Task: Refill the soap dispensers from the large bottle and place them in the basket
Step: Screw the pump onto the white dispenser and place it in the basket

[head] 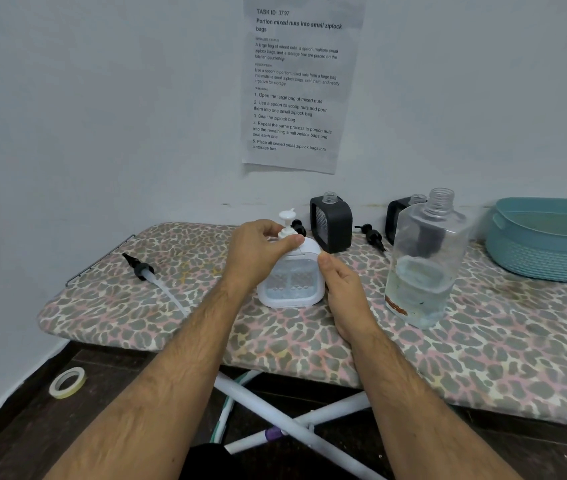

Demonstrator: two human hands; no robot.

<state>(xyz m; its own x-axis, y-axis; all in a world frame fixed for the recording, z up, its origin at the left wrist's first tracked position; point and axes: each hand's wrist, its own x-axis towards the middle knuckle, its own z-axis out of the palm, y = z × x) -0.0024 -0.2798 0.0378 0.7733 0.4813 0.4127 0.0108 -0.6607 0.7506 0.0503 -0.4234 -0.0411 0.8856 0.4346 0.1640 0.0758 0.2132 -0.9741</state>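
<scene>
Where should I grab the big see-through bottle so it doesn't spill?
Grip the large bottle around its wide middle, coming from the front, your side. It stands upright with no cap on its neck, and dispensers crowd behind it, so keep it level.

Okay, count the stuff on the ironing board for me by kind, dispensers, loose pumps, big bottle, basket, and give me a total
White dispenser, held by left hand and right hand: 1
Black dispensers, uncapped: 2
Loose black pumps: 3
Large clear bottle: 1
Teal basket: 1
Total: 8
</scene>
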